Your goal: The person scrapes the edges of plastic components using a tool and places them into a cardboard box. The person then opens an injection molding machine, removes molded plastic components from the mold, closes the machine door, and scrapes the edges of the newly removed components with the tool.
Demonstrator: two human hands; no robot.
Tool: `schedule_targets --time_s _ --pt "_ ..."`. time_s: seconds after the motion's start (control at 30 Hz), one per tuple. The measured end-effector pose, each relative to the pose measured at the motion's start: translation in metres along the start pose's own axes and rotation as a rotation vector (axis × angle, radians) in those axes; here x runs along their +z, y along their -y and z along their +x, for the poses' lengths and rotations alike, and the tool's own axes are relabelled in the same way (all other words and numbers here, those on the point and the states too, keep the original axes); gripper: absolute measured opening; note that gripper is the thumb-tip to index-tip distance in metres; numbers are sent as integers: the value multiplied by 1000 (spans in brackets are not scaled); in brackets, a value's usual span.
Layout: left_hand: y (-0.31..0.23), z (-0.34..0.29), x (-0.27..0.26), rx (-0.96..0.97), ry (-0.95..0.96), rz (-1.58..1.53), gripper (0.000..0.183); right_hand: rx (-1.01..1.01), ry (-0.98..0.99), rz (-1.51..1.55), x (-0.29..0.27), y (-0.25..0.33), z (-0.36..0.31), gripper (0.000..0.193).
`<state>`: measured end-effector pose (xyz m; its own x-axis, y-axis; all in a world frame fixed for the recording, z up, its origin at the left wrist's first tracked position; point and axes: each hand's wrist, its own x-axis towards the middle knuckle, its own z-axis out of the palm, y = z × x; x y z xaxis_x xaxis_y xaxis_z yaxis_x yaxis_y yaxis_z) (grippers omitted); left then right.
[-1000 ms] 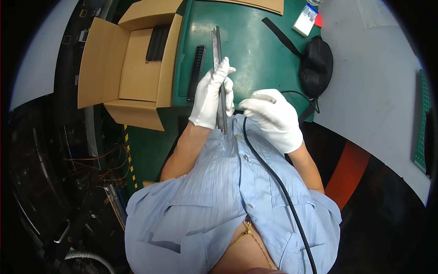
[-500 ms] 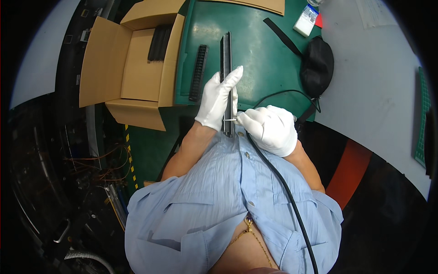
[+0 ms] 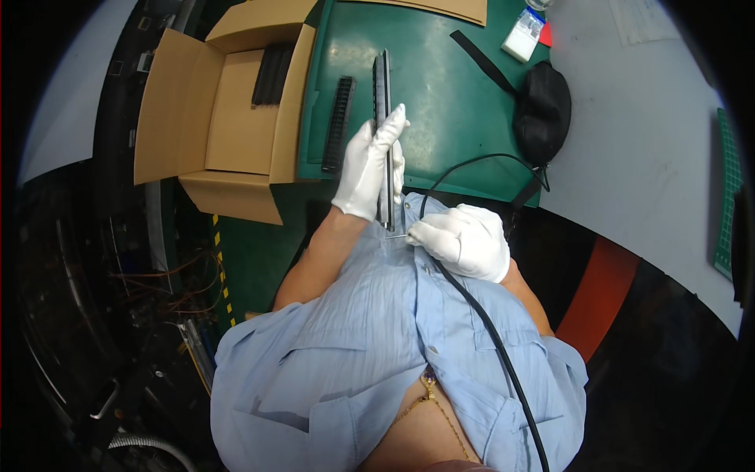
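My left hand [image 3: 360, 177], in a white glove, is closed around a long, narrow black bar [image 3: 382, 86], its thumb along the upper side. The bar points away from me, its near end close to my shirt. My right hand [image 3: 464, 242], also gloved, pinches a thin metal rod [image 3: 397, 236] that sticks out leftward just below the bar's near end, seemingly apart from it. A black cable [image 3: 491, 326] runs beside the right hand and down over my shirt. Whether it joins the rod is hidden. Left of the bar, a slotted black strip [image 3: 338, 126] lies on the green table [image 3: 440, 86].
An open cardboard box [image 3: 283, 141] stands at the left, with dark strips [image 3: 273, 75] inside. On the right lie a black pouch [image 3: 543, 118] with a strap and a white container [image 3: 522, 38] with a blue top. A grey surface [image 3: 629, 134] borders the table.
My right hand has moved toward my body, bringing the rod from across the bar to below its near end. The bar has turned slightly in my left hand and shifted a little left.
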<state>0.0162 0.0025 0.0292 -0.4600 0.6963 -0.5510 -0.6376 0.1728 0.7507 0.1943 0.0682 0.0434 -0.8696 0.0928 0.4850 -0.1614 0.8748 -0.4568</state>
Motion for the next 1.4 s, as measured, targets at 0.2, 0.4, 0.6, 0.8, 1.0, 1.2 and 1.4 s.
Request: schedule_targets --time_s 0.2,0.4,0.6,0.8,1.0,1.2,1.4 --pt "14 -20 -1 -61 84 -204 60 54 7 26 -1 0 1 29" --pt "16 -49 7 -81 74 -83 59 128 -62 -26 -8 -7 8 27" --pt "17 -65 12 -45 70 71 60 130 -128 -62 -21 -22 20 27" --pt "21 -65 13 -9 102 140 60 170 -183 -63 -29 -37 31 24" --pt "18 -68 19 30 108 199 60 181 -236 -87 -38 -59 42 33" --pt "19 -68 22 22 98 220 60 210 -275 -153 -43 -74 48 23" --pt "17 -68 22 8 122 206 61 219 -277 -203 -42 -81 52 20"
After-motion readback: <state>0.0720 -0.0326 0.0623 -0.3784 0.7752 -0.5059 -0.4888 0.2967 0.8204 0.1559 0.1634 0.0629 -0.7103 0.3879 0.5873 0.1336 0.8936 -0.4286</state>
